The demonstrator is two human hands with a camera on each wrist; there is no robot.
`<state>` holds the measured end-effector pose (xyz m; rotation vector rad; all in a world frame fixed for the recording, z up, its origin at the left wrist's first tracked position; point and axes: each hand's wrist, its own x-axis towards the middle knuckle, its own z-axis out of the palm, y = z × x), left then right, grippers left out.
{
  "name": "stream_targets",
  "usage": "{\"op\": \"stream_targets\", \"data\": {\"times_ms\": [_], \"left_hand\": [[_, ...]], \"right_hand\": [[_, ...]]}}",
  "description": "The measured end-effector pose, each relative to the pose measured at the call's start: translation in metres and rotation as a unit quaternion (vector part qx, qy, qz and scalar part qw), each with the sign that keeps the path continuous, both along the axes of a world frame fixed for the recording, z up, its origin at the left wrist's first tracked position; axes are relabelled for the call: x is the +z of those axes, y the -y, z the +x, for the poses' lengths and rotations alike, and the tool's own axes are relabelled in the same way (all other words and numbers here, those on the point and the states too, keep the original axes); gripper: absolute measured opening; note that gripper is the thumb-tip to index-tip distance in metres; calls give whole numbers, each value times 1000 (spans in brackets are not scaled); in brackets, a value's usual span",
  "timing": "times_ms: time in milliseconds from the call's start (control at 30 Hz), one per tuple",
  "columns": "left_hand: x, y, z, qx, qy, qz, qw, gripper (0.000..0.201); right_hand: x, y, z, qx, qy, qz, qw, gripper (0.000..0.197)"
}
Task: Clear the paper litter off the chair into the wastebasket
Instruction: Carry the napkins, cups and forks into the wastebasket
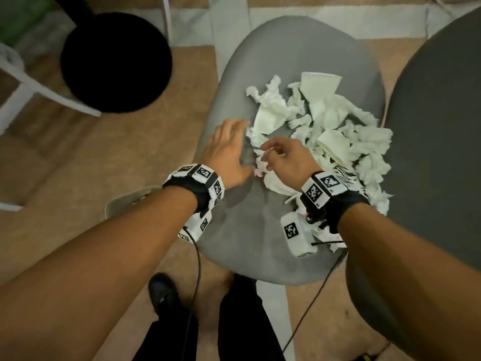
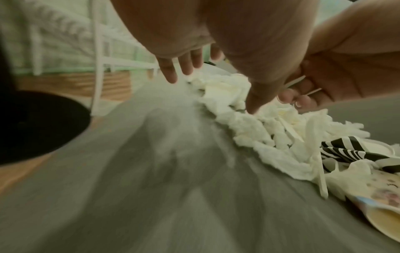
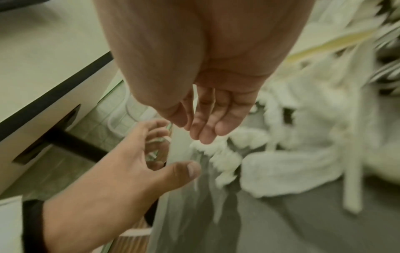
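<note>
Paper litter [image 1: 322, 126] heaped on right half of grey chair [image 1: 260, 230]. L hand [image 1: 229, 149] flat, fingers spread at pile's left edge, holding nothing; R hand [image 1: 283, 155] just beside, fingers loosely curled over scraps, grip unclear. Black wastebasket [image 1: 115, 62] on floor, left of chair

Bare seat [image 1: 250, 230] left of the paper pile [image 1: 325, 126] (heaped against the backrest [image 1: 437, 152]); passable.

— What is up top?
— The right hand [image 3: 207, 109], fingers [image 3: 205, 130] straight, pointing down at the white paper [image 3: 288, 164].
— And the other one?
— The left hand [image 3: 129, 164] is spread wide, low on the left, by the edge of the grey chair [image 3: 303, 227].
— Is anything held?
— No. It is blurry.
</note>
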<state>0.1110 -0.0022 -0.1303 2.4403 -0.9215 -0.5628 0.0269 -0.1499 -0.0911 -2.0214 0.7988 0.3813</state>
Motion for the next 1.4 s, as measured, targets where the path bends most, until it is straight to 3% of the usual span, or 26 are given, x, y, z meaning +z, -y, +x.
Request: {"op": "stream_targets", "data": {"times_ms": [100, 200, 333, 467, 667, 767, 933, 1133, 1400], "left_hand": [[6, 55, 8, -70, 49, 65, 994, 121], [0, 93, 22, -91, 49, 130, 986, 124], [-10, 105, 30, -108, 42, 182, 976, 103], [-18, 97, 30, -90, 28, 131, 987, 66], [-17, 86, 29, -38, 47, 82, 995, 48], [-15, 80, 29, 2, 49, 35, 998, 42], [-8, 72, 26, 8, 62, -9, 998, 40], [1, 58, 20, 38, 47, -32, 998, 39], [19, 8, 14, 72, 16, -60, 995, 34]], "right_hand": [[3, 46, -15, -10, 7, -31, 999, 16], [4, 83, -22, -1, 19, -71, 997, 19], [-4, 121, -14, 14, 32, -174, 984, 30], [-9, 150, 1, 9, -4, -266, 964, 49], [-25, 182, 16, 0, -104, -265, 959, 96], [-32, 187, 23, 34, -127, -269, 954, 109], [-31, 184, 31, 57, -145, -289, 944, 95], [-6, 167, 17, 57, -63, -315, 945, 93], [41, 96, 15, 41, 2, -229, 972, 100]]}}
